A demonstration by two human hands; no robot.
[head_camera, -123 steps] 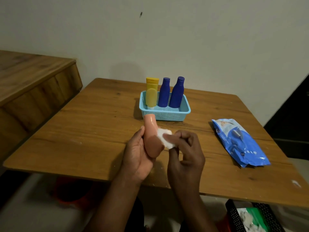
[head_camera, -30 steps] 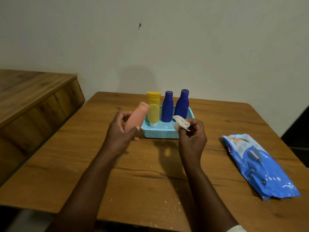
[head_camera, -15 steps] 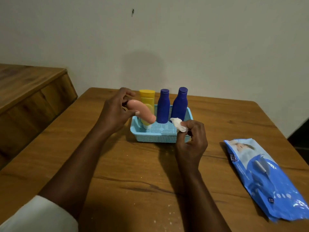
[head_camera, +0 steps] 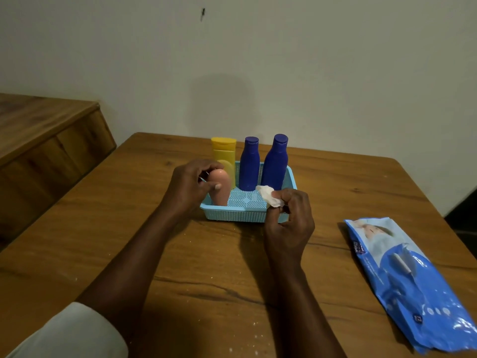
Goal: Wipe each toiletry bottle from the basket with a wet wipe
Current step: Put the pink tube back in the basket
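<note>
A light blue mesh basket stands mid-table. Inside it are a yellow bottle and two dark blue bottles, all upright at the back. A peach bottle stands upright in the basket's front left corner, and my left hand grips its top with curled fingers. Just in front of the basket's right side, my right hand pinches a crumpled white wet wipe above the rim.
A blue pack of wet wipes lies flat on the wooden table at the right. A wooden cabinet stands to the left, a plain wall behind. White specks dot the table near me.
My left hand has carried the peach bottle from in front of me into the basket and stood it upright there. My right hand keeps the wipe and has moved up beside the basket.
</note>
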